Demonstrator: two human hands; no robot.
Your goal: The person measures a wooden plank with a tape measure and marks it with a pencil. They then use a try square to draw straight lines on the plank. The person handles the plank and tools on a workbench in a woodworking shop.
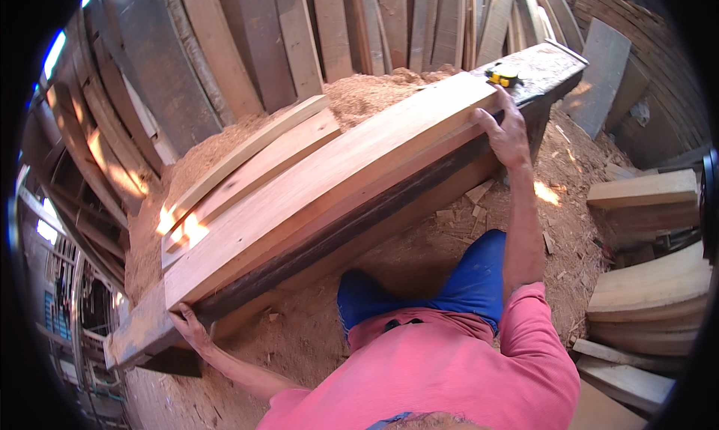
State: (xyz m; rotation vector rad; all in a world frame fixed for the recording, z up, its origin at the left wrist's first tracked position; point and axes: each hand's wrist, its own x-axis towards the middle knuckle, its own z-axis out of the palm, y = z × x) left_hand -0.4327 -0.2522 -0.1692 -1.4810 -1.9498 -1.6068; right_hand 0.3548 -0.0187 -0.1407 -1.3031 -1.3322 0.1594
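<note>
A long, thick wooden plank (pixel 329 183) lies slantwise along a dark, narrow workbench (pixel 153 325), on top of another reddish board (pixel 408 164). My left hand (pixel 193 329) grips the plank's lower left end, its fingers at the corner. At the far right end my right hand (pixel 509 134) holds the plank, thumb on the near side and fingers bent over the end. Just beyond that hand, a yellow and black tape measure (pixel 503 76) rests on the bench top. The undersides of both grips are hidden.
Two narrower boards (pixel 255 179) lie behind the plank beside heaped sawdust (pixel 374 93). Tall planks (pixel 292 40) lean along the back. Cut timber (pixel 644 190) is stacked at the right. Wood scraps (pixel 479 190) litter the ground near my legs.
</note>
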